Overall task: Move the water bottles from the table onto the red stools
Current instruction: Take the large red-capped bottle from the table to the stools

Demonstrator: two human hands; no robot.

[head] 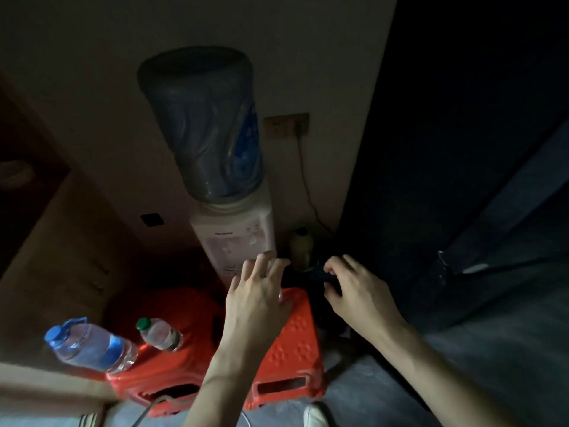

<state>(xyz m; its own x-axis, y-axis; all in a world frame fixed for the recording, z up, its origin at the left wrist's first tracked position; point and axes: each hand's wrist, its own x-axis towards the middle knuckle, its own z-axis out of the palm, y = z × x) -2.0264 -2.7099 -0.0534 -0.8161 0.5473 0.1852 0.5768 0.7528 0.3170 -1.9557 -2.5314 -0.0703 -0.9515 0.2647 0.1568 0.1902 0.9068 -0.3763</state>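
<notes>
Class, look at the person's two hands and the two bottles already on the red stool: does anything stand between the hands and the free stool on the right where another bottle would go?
Nothing visible does. The left hand hovers over the right red stool, whose top shows bare; the right hand is beside it. Both bottles, the blue-capped bottle and the green-capped bottle, stand on the left red stool.

2 bottles stand on the left stool, the right stool touching beside it.
</notes>
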